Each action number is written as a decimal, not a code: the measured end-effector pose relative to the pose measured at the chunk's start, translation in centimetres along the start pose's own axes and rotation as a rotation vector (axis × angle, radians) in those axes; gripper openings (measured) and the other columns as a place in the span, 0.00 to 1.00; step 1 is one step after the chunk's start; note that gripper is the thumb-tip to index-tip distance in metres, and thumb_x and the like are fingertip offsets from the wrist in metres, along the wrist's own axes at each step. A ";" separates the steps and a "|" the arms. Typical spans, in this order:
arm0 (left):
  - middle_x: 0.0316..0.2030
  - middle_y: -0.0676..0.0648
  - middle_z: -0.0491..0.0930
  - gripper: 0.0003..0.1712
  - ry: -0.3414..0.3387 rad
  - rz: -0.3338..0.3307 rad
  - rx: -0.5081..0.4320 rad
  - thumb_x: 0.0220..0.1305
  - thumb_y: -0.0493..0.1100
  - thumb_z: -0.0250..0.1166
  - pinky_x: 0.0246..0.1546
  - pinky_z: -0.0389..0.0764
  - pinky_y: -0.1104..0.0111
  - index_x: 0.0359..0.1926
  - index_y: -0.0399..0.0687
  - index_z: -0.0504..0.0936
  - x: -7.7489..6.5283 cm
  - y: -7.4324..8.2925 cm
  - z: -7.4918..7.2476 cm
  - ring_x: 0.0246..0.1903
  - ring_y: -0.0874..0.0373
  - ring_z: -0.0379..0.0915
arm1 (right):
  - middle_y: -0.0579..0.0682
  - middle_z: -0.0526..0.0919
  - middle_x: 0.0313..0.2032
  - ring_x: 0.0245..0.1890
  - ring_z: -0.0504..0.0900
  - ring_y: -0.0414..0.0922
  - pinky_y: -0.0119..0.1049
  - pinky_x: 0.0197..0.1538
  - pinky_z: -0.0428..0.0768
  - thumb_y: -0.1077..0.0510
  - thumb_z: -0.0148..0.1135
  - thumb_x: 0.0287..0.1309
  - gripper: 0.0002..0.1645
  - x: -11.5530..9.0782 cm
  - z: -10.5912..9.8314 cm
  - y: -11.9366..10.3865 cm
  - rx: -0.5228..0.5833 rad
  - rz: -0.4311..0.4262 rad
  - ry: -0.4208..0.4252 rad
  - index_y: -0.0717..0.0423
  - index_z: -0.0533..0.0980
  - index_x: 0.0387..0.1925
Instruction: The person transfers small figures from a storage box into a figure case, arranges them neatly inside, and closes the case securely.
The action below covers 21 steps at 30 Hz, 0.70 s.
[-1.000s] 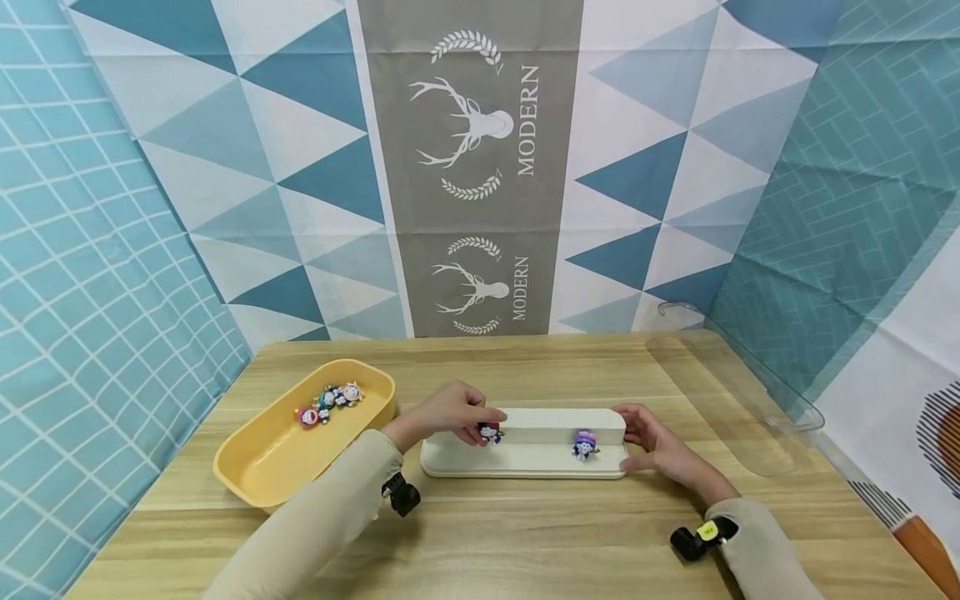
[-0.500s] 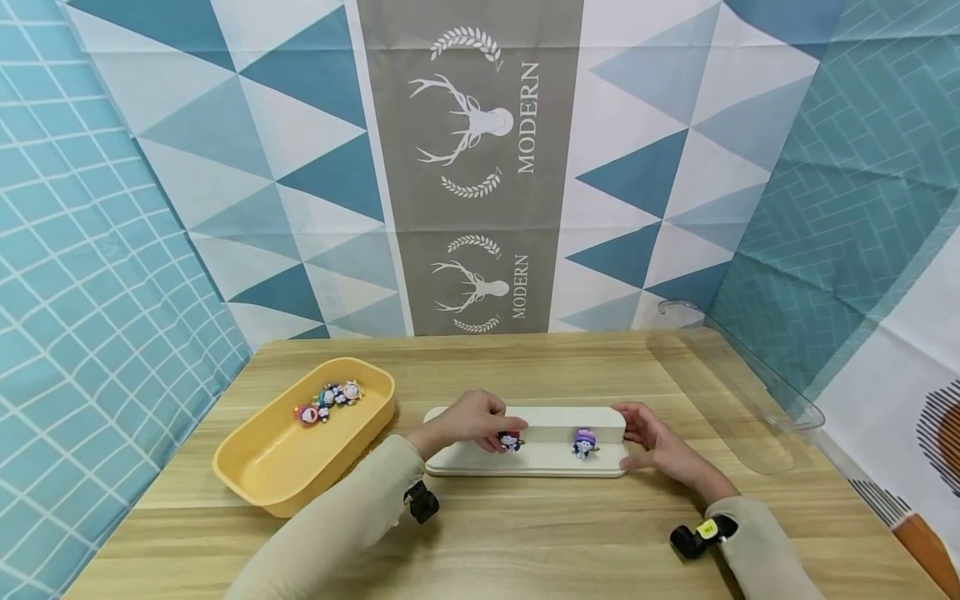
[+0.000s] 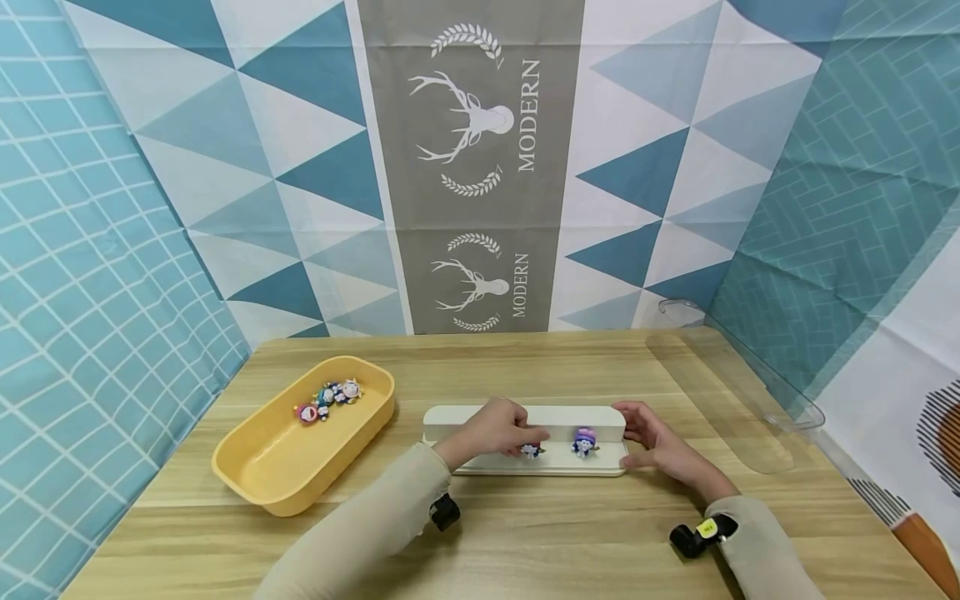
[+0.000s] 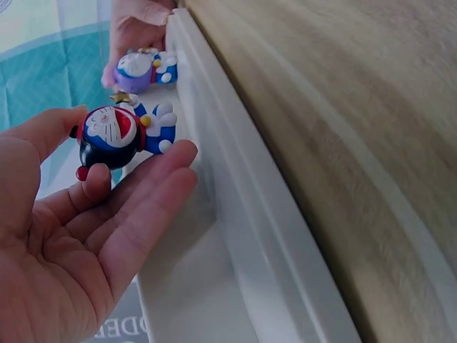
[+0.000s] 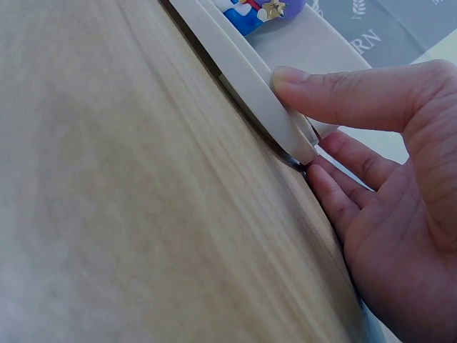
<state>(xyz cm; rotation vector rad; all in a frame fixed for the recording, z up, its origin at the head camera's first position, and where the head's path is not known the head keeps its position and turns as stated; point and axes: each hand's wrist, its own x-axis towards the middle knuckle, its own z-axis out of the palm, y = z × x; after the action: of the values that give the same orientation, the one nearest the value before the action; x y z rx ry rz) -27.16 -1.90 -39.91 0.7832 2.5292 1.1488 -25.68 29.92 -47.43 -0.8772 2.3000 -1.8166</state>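
My left hand [image 3: 497, 429] pinches a small cartoon cat figurine [image 4: 111, 136] with a dark cap, blue body and open red mouth, between thumb and fingers. It is held over the front step of a cream stepped display stand [image 3: 480, 414]. To its right, a second figurine [image 3: 584, 442] with a purple hat stands on the same step. My right hand [image 3: 660, 442] grips the stand's right end, thumb [image 5: 335, 93] on the front rim and fingers round the end and low at the table.
A yellow bin [image 3: 255, 487] at the left holds several more figurines [image 3: 327, 398]. On the right of the wooden table [image 3: 570, 542] lies a clear plastic cover [image 3: 738, 400]. Patterned cloth [image 3: 472, 167] hangs behind the table.
My left hand has carried the dark-capped figurine rightward along the stand, closer to the purple-hatted one. My right hand has stayed at the stand's right end.
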 end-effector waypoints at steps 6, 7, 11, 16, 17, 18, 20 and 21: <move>0.05 0.59 0.64 0.32 0.033 0.063 0.160 0.65 0.51 0.67 0.15 0.62 0.76 0.09 0.53 0.60 0.3 0.5 1.1 0.09 0.67 0.68 | 0.72 0.67 0.57 0.55 0.74 0.36 0.25 0.58 0.71 0.75 0.71 0.46 0.49 0.0 0.0 0.0 0.003 -0.001 0.000 0.72 0.54 0.67; 0.05 0.59 0.64 0.32 0.038 0.069 0.173 0.65 0.51 0.67 0.15 0.61 0.76 0.10 0.53 0.60 0.3 0.6 1.2 0.09 0.68 0.66 | 0.72 0.67 0.57 0.55 0.74 0.36 0.24 0.58 0.71 0.75 0.71 0.46 0.49 0.0 0.0 0.0 0.004 0.000 0.000 0.72 0.54 0.67; 0.06 0.60 0.63 0.32 0.057 0.083 0.247 0.66 0.52 0.66 0.15 0.57 0.75 0.10 0.53 0.61 0.4 1.0 1.7 0.09 0.68 0.58 | 0.73 0.67 0.58 0.55 0.74 0.36 0.24 0.58 0.71 0.74 0.71 0.47 0.49 0.0 0.0 -0.1 0.005 0.001 -0.002 0.72 0.54 0.67; 0.08 0.60 0.54 0.31 0.087 0.121 0.379 0.66 0.52 0.66 0.15 0.54 0.75 0.12 0.53 0.60 0.5 1.5 2.2 0.11 0.67 0.49 | 0.73 0.67 0.58 0.55 0.73 0.36 0.24 0.58 0.71 0.74 0.71 0.47 0.49 0.0 0.0 -0.2 0.001 0.006 -0.003 0.72 0.54 0.67; 0.09 0.59 0.54 0.31 0.095 0.128 0.408 0.67 0.53 0.65 0.15 0.53 0.75 0.12 0.53 0.60 0.6 1.5 2.3 0.11 0.67 0.49 | 0.73 0.67 0.58 0.55 0.73 0.36 0.25 0.58 0.71 0.74 0.71 0.47 0.49 0.0 0.0 -0.2 0.002 0.005 -0.003 0.72 0.54 0.67; 0.09 0.59 0.54 0.31 0.099 0.133 0.438 0.67 0.53 0.65 0.14 0.53 0.75 0.13 0.53 0.60 0.5 1.6 2.4 0.11 0.67 0.49 | 0.73 0.67 0.58 0.55 0.73 0.36 0.25 0.58 0.71 0.74 0.71 0.47 0.50 0.0 0.0 -0.2 0.003 0.004 -0.004 0.73 0.54 0.67; 0.10 0.59 0.54 0.29 0.122 0.151 0.521 0.68 0.54 0.63 0.14 0.54 0.75 0.14 0.54 0.61 0.5 1.7 2.7 0.11 0.67 0.49 | 0.72 0.67 0.58 0.55 0.73 0.35 0.25 0.58 0.71 0.74 0.71 0.47 0.50 0.0 0.0 -0.2 0.005 0.005 -0.003 0.73 0.53 0.67; 0.10 0.59 0.55 0.28 0.141 0.165 0.575 0.69 0.55 0.62 0.13 0.54 0.74 0.15 0.54 0.62 0.4 1.8 2.9 0.11 0.67 0.49 | 0.72 0.67 0.58 0.55 0.73 0.36 0.25 0.58 0.71 0.74 0.71 0.47 0.50 0.0 0.0 -0.2 0.004 0.008 -0.002 0.73 0.53 0.67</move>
<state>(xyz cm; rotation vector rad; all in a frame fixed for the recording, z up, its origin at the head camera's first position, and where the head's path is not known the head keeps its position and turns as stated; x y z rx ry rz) -25.56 1.05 -40.46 1.0880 3.0036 0.5154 -25.57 29.90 -47.27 -0.8674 2.2939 -1.8156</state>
